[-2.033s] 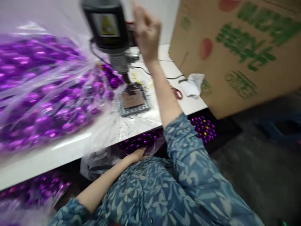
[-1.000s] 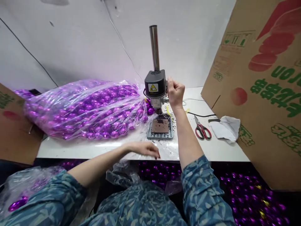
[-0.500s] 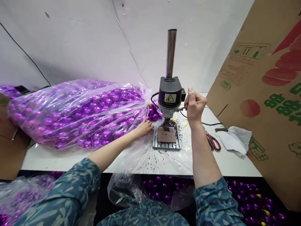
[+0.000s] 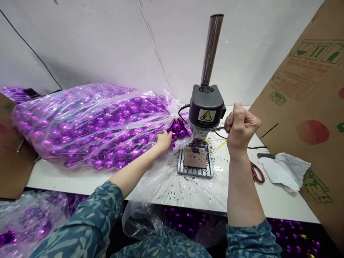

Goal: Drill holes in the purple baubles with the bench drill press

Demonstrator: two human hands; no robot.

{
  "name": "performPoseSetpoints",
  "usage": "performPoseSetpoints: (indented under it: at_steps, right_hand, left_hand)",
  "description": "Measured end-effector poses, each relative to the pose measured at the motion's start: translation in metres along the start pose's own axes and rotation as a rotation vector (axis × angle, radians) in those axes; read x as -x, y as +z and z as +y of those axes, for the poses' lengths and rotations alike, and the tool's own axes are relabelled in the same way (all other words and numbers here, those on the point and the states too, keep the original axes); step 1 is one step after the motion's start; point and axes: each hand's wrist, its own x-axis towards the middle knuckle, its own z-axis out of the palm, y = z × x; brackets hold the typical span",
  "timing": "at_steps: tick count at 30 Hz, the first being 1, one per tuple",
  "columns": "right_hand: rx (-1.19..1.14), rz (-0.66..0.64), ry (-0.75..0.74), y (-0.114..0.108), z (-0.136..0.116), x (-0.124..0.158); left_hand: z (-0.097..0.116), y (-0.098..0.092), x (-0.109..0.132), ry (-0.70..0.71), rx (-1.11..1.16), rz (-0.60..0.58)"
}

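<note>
My left hand is at the mouth of a clear plastic bag. Its curled fingers close on one of the shiny purple balls spilling out there. Right of it stands a small black drill press on a slotted metal base. A brown board with a small hole lies on that base, strewn with dark shavings. Beside the motor housing, my right hand makes a fist around the press's lever; most of the handle is hidden inside it.
The bulging bag of purple balls fills the left of the white table. Red-handled scissors and crumpled white paper lie right of my forearm. A large cardboard box stands at the right. More purple balls sit below the table edge.
My left hand has gone from lying flatter beside the base to curling its fingers at the balls. My right hand stays closed on the lever. The view has shifted slightly.
</note>
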Motion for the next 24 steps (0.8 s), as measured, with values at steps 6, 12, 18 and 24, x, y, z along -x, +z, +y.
performPoseSetpoints:
  at_steps: [6, 12, 18, 24]
  right_hand:
    - [0.031, -0.001, -0.027, 0.000, 0.003, -0.001]
    - [0.016, -0.011, -0.037, 0.000, 0.002, 0.000]
    - [0.010, -0.007, -0.046, 0.001, 0.002, 0.000]
    - [0.020, -0.011, -0.047, 0.001, 0.002, 0.000]
  left_hand:
    - [0.004, -0.006, 0.025, 0.154, 0.295, 0.131]
    - [0.010, -0.009, 0.087, 0.149, 1.289, 0.135]
    - [0.014, -0.011, 0.094, -0.028, 1.922, -0.436]
    - [0.014, 0.002, 0.092, -0.109, 2.002, -0.520]
